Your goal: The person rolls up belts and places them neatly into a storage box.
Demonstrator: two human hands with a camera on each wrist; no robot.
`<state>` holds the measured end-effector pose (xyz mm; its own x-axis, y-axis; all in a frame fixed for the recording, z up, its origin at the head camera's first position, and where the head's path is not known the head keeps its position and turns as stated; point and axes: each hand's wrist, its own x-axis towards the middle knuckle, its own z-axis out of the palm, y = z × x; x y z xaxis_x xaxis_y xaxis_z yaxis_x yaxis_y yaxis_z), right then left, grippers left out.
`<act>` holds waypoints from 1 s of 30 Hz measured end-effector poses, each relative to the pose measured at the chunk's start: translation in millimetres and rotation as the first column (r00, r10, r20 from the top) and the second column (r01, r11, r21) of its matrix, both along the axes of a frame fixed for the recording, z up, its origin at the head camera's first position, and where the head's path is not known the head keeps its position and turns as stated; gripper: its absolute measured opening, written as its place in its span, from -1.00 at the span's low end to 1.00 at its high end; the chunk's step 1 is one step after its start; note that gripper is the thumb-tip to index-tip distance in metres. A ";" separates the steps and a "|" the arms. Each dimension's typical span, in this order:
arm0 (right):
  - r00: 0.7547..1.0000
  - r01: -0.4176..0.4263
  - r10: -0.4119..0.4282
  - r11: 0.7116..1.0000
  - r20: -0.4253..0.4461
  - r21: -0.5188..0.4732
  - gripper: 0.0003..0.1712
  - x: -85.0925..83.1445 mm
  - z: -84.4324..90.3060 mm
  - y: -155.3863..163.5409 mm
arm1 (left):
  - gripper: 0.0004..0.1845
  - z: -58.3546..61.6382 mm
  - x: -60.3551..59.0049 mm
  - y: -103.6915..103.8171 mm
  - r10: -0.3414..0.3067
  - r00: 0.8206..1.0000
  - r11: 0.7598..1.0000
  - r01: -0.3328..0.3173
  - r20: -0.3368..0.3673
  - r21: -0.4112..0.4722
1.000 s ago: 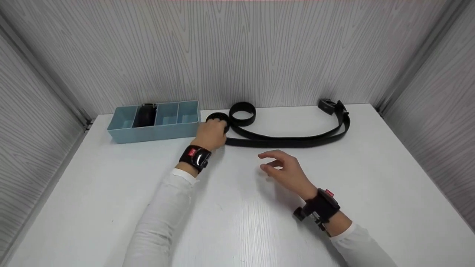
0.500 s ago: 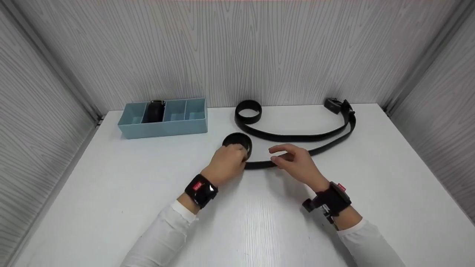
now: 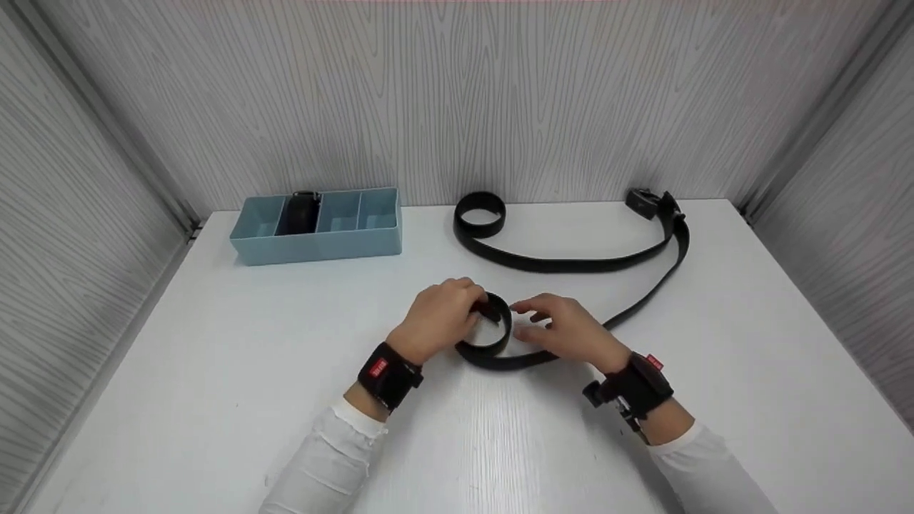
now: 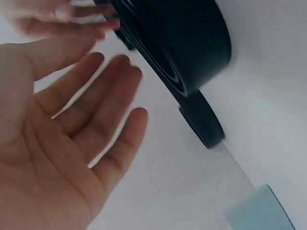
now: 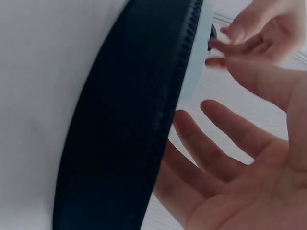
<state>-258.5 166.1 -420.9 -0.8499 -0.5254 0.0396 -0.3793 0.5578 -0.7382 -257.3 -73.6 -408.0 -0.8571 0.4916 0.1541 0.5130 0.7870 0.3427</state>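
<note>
A black belt strap (image 3: 507,363) ends in a loose coil (image 3: 508,325) at the front middle of the table. My left hand (image 3: 439,318) is at the coil's left side, fingertips over its rim in the head view. In the left wrist view that hand (image 4: 81,115) shows relaxed, parted fingers, apart from the black coil (image 4: 196,43). To the coil's right, my right hand (image 3: 568,328) has its fingers spread and loosely bent. In the right wrist view the belt strap (image 5: 124,115) passes close by this hand (image 5: 225,163), with nothing gripped.
A light blue box (image 3: 321,248) with several compartments stands at the back left; a black coiled belt (image 3: 303,214) sits in one. Behind the hands lies a second black strap (image 3: 550,265) with a coiled end (image 3: 480,214). A dark buckle end (image 3: 643,203) lies at the back right.
My left hand has drawn the coiled belt end from beside the box toward the front middle. The coil has loosened, and the strap now bends behind my right hand, which has shifted slightly.
</note>
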 end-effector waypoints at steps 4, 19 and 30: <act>0.998 -0.054 0.052 0.997 0.029 0.062 -0.56 3.4 -2.4 -4.4 | -0.80 -10.5 -11.0 2.4 0.076 0.997 0.996 -0.075 0.033 -0.048; 0.996 0.010 0.009 0.974 -0.085 0.224 -0.75 7.8 -1.4 -7.3 | -0.73 -7.0 -13.4 -4.4 0.152 0.985 0.962 -0.167 0.088 0.217; 0.975 0.164 -0.151 0.984 -0.162 0.070 -0.77 -1.0 0.8 3.0 | -0.40 -1.1 -16.0 -8.6 -0.059 0.948 0.946 -0.047 0.313 0.320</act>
